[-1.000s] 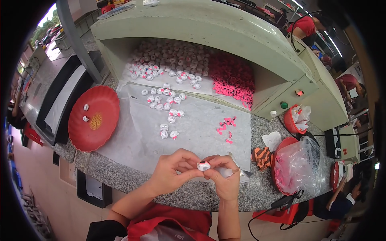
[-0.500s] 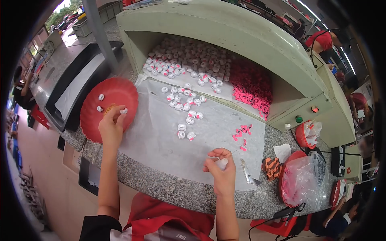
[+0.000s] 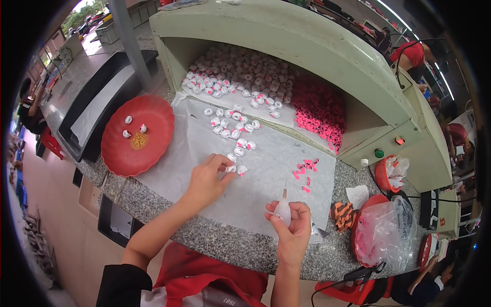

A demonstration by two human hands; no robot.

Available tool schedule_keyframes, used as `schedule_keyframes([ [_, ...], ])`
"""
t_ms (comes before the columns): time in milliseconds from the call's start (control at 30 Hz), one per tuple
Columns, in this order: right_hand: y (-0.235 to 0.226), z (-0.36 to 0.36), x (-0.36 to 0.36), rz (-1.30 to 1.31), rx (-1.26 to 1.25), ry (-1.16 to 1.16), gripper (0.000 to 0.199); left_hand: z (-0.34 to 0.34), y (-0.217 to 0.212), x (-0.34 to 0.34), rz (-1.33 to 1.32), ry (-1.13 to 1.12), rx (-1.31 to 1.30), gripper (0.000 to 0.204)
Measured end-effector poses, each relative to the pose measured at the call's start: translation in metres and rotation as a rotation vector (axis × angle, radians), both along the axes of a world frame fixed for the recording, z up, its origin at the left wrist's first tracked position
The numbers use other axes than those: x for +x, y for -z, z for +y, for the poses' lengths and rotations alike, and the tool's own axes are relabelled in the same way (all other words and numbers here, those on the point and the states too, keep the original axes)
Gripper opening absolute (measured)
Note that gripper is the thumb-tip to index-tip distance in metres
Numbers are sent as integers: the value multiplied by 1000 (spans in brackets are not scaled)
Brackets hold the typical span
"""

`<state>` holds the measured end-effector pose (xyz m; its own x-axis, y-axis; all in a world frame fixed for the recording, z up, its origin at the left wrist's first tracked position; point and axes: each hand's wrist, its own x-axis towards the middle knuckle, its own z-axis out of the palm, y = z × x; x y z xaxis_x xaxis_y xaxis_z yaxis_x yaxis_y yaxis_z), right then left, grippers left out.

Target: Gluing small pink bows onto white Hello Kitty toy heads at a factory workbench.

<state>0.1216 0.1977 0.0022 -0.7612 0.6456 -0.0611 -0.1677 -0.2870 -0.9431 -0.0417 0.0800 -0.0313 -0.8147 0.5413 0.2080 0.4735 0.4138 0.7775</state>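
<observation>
My left hand [image 3: 209, 179] reaches over the paper, thumb and fingers apart around a small white ring-like piece [image 3: 231, 168]. I cannot tell whether they touch it. Another such piece [image 3: 242, 170], marked with pink, lies just beside the fingertips. In my right hand [image 3: 292, 225] is a small translucent squeeze bottle [image 3: 283, 210], held upright with its thin needle tip pointing away from me. More white pieces [image 3: 235, 125] lie loosely grouped farther up the paper. At the left, a red scalloped dish [image 3: 115, 153] holds three white pieces. Small pink pieces [image 3: 307, 166] lie scattered to the right.
A pale green metal hood [image 3: 286, 30] shelters heaps of white pieces [image 3: 245, 71] and pink pieces [image 3: 322, 112]. Black trays [image 3: 66, 130] stand left. At the right are a red basket [image 3: 383, 174], an orange-black cloth [image 3: 344, 215] and a clear plastic bag [image 3: 388, 230]. Other people work nearby.
My left hand has left a white piece in the red dish and moved right to the pieces on the paper. My right hand has turned the bottle so its needle tip points up.
</observation>
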Motion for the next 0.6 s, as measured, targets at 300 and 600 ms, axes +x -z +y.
schedule_keyframes([
  [300, -29, -20, 21, -30, 356, 393, 25, 8, -53, 62, -575, 279, 554, 29],
  [600, -26, -29, 33, -64, 826, 475, 27, 9, -56, 68, -304, 256, 519, 30],
])
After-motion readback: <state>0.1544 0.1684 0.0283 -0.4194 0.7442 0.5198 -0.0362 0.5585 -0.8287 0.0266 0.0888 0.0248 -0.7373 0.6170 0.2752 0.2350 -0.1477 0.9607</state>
